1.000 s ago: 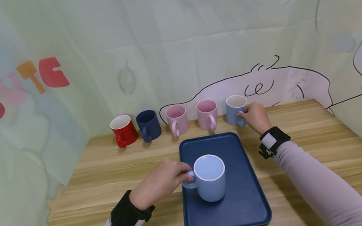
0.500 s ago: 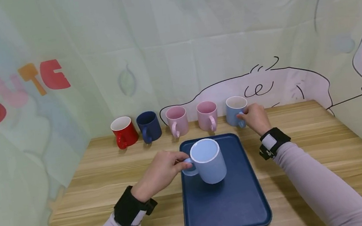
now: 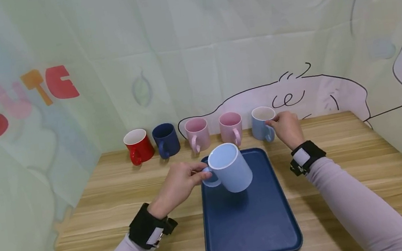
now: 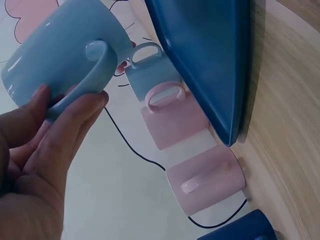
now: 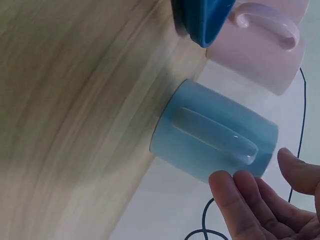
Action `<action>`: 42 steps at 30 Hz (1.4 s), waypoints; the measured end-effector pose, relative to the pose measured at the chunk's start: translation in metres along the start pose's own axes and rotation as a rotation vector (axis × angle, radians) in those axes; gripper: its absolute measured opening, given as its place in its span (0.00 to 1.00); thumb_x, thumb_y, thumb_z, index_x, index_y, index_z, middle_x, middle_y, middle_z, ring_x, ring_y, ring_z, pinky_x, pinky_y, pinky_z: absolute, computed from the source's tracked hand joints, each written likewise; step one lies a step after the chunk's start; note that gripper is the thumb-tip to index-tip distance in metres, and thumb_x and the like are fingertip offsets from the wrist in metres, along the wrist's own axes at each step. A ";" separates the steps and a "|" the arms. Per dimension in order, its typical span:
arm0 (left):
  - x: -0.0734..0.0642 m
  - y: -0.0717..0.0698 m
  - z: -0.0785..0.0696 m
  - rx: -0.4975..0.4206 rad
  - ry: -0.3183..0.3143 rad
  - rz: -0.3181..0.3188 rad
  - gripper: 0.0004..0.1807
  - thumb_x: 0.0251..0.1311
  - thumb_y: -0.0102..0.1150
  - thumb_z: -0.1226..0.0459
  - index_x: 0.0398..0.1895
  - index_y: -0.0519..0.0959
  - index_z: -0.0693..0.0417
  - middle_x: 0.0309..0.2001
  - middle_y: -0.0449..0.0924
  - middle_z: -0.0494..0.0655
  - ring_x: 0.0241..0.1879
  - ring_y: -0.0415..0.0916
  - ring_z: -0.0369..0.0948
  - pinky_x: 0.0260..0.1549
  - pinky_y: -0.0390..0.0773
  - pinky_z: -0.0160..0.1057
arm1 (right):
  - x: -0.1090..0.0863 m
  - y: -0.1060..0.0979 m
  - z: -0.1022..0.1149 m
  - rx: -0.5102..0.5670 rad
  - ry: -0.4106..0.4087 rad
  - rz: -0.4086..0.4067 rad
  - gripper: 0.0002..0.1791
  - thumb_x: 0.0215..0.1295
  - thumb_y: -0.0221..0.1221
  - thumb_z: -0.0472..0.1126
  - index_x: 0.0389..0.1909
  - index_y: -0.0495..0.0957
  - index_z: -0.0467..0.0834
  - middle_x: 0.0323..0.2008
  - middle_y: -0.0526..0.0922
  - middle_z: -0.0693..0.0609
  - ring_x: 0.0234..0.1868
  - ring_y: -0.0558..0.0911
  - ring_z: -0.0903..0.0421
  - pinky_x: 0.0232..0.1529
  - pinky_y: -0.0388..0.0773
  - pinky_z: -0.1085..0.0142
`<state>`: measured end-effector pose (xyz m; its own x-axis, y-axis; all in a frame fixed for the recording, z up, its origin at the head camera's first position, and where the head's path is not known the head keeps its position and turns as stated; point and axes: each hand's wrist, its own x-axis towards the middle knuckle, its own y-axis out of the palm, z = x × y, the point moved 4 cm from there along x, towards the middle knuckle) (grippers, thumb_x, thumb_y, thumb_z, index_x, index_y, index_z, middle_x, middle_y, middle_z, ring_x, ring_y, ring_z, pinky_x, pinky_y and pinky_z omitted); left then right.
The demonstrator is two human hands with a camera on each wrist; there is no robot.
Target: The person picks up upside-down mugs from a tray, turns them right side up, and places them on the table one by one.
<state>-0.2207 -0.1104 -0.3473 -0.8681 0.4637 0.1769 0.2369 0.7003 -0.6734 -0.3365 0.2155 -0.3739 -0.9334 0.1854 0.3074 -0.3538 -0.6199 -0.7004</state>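
My left hand (image 3: 178, 183) pinches the handle of a light blue mug (image 3: 234, 172), held tilted over the dark blue tray (image 3: 253, 233). A pale blue round face ringed in white turns up toward the head camera. In the left wrist view, thumb and fingers close on the handle of this mug (image 4: 65, 50). Another light blue mug (image 3: 260, 130), white inside, stands upright behind the tray's far right corner. Beside its rim is my right hand (image 3: 288, 129). The right wrist view has the fingers (image 5: 227, 197) and thumb spread apart near that mug (image 5: 215, 132), nothing between them.
Left of the standing light blue mug, along the back of the wooden table (image 3: 147, 183), stand two pink mugs (image 3: 231, 129), a dark blue mug (image 3: 166, 140) and a red mug (image 3: 140, 147). A printed curtain (image 3: 184, 59) rises right behind them.
My left hand has lifted its mug off the tray, moved it toward the back and tilted it. The right hand's fingers have come off the standing light blue mug's handle.
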 end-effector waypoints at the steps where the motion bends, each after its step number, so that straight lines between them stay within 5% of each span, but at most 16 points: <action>1: 0.000 0.000 0.000 -0.012 0.002 -0.007 0.12 0.59 0.64 0.61 0.46 0.84 0.51 0.38 0.86 0.45 0.35 0.82 0.38 0.37 0.85 0.41 | 0.000 -0.001 0.001 0.004 0.003 -0.006 0.16 0.65 0.61 0.44 0.35 0.83 0.32 0.31 0.85 0.38 0.26 0.77 0.49 0.21 0.69 0.63; 17: 0.009 -0.007 0.003 -0.180 0.020 -0.109 0.16 0.57 0.65 0.63 0.48 0.83 0.58 0.39 0.87 0.52 0.37 0.84 0.42 0.33 0.85 0.40 | -0.003 -0.011 0.018 0.036 -0.093 -0.092 0.16 0.65 0.62 0.46 0.36 0.82 0.35 0.30 0.83 0.40 0.28 0.78 0.47 0.25 0.73 0.59; 42: 0.026 -0.016 0.001 -0.369 0.040 -0.255 0.15 0.60 0.62 0.65 0.51 0.81 0.56 0.43 0.85 0.56 0.40 0.84 0.44 0.37 0.83 0.39 | -0.010 -0.003 0.044 0.340 -0.158 0.070 0.14 0.64 0.62 0.42 0.45 0.80 0.36 0.40 0.83 0.40 0.34 0.83 0.46 0.33 0.84 0.58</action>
<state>-0.2475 -0.1101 -0.3328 -0.9031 0.2666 0.3366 0.1636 0.9384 -0.3045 -0.3237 0.1816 -0.3465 -0.9245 0.0301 0.3801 -0.2240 -0.8495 -0.4776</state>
